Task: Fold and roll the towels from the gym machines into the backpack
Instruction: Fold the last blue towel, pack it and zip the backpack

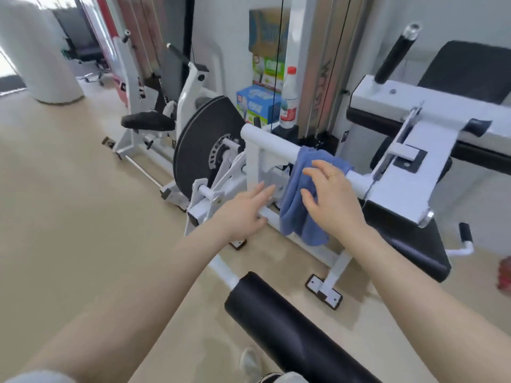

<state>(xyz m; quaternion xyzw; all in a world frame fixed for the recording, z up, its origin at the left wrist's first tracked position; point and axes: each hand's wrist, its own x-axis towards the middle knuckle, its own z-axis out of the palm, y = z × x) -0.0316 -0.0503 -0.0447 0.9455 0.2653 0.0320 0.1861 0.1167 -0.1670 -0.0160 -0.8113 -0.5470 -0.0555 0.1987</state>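
A blue towel (297, 205) hangs folded over the white round bar (268, 140) of a gym machine, in the middle of the view. My right hand (330, 200) hovers in front of the towel with fingers spread and relaxed, holding nothing. My left hand (244, 210) reaches out just left of the towel, fingers straight, near the machine's white frame. I cannot tell whether either hand touches the cloth. No backpack is in view.
A black padded roller (279, 319) juts out low in front of me. A black weight disc (204, 145) stands to the left, a black bench pad (414, 241) to the right. Boxes and a plastic bottle (289, 100) sit behind. Beige floor spreads to the left.
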